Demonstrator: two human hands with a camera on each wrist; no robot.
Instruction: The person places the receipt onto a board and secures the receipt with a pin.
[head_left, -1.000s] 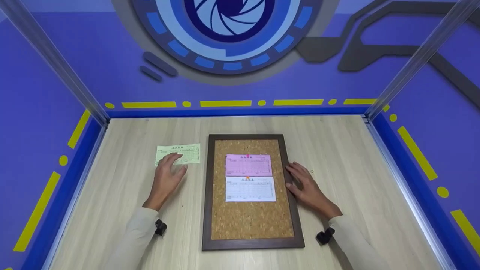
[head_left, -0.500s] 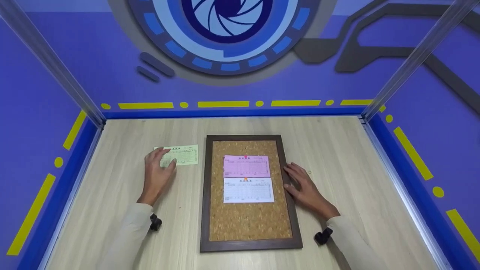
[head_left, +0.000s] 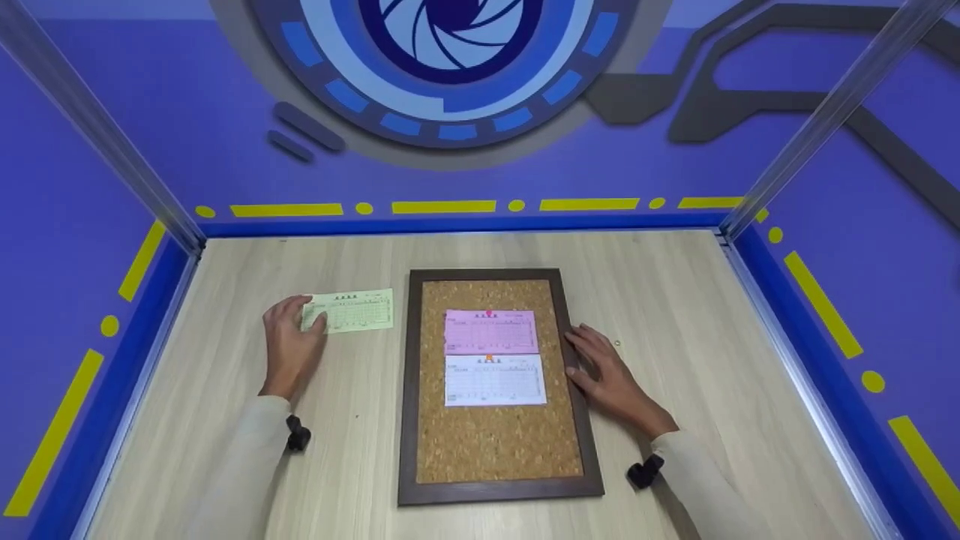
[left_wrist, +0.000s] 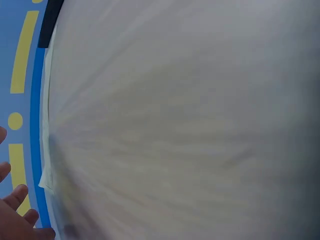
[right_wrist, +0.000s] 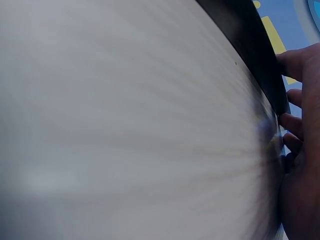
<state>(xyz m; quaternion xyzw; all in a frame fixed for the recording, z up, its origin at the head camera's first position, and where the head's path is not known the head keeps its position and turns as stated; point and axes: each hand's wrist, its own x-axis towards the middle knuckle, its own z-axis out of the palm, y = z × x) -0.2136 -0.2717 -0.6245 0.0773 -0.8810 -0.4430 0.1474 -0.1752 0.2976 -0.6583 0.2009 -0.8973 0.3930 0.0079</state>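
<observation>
A pale green printed slip (head_left: 352, 311) lies on the table left of the corkboard (head_left: 495, 450). My left hand (head_left: 289, 337) is at the slip's left end, fingers spread and slightly bent, with the thumb over its lower left part. In the left wrist view, the fingertips (left_wrist: 20, 192) stand apart from one another, near the edge of the slip (left_wrist: 46, 177). My right hand (head_left: 615, 379) rests against the right side of the board's dark brown frame, fingertips touching it. A pink slip (head_left: 491, 334) and a white slip (head_left: 495, 382) are pinned to the cork, one above the other.
A pink pushpin (head_left: 489, 313) and an orange pushpin (head_left: 489, 358) sit at the slips' top edges. One tiny object (head_left: 617, 343) lies on the table right of the board. Blue and purple panels (head_left: 450, 180) stand around the wooden table (head_left: 675, 300).
My left hand has moved left across the green slip to its left end, uncovering most of it. My right hand stays at the frame. The view has shifted slightly.
</observation>
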